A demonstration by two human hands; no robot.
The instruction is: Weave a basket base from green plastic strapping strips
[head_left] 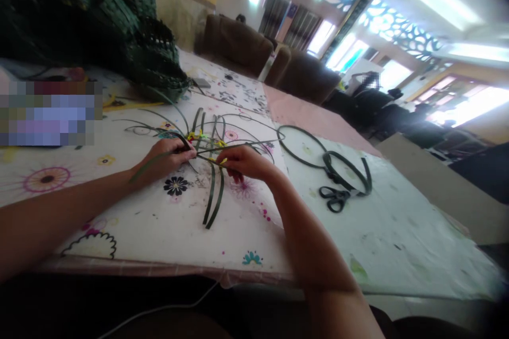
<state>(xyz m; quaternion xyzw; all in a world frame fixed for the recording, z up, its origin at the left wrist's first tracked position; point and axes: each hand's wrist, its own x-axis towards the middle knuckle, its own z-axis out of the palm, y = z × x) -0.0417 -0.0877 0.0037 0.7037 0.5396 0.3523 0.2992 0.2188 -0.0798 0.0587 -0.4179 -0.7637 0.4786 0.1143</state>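
Dark green flat strips [215, 198] cross one another on the flowered tablecloth, with small yellow and red ties [204, 139] around their crossings. My left hand [172, 156] is closed, pinching a green strip between thumb and fingers at the left side of the crossed strips. Just to its right, my right hand [243, 161] has its fingers bent round a strip that runs toward the left hand. Several long thin strips arch away behind both hands.
Black-handled scissors [335, 198] and a coiled green strip [304, 145] lie to the right. Woven dark green baskets [155, 58] are piled at the back left. Brown chairs [234, 45] stand beyond the table [254, 243]. People sit far off at the right.
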